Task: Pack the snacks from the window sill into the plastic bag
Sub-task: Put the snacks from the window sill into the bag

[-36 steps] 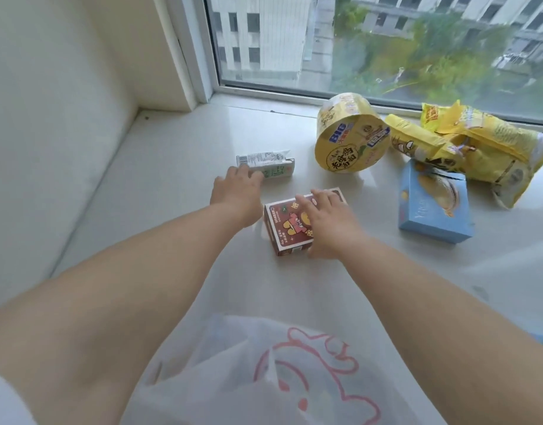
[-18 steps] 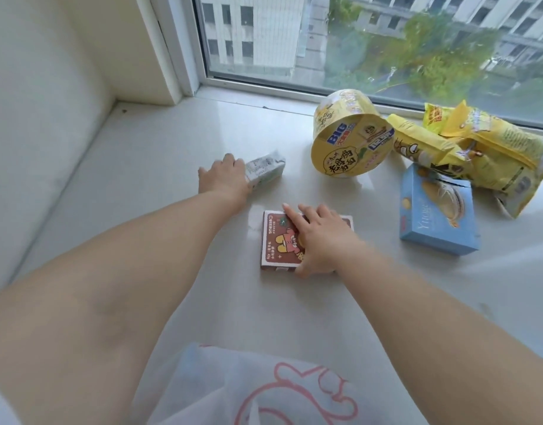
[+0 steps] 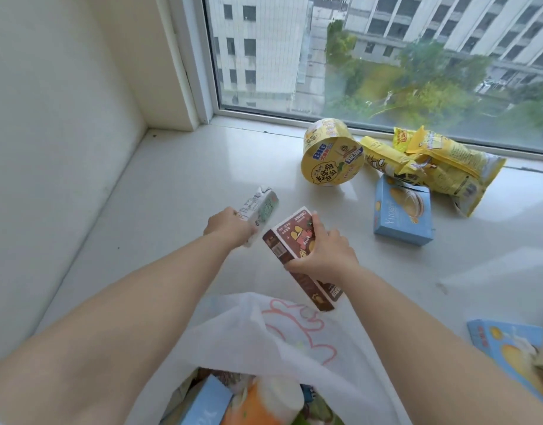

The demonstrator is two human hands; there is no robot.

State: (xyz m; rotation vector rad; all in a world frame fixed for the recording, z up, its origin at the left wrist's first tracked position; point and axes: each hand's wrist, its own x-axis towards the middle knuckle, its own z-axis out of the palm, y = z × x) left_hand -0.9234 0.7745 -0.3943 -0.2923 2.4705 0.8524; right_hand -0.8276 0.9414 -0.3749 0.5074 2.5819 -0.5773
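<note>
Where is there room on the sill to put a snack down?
The bare window sill between the left wall and the yellow noodle cup is free. It is crowded by the yellow bags and blue box.

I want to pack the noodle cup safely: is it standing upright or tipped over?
Tipped over. The noodle cup lies on its side on the window sill, its round printed lid facing the camera.

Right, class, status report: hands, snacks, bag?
Left hand grips small carton. Right hand grips brown box. Plastic bag open below, nothing blocking.
</note>
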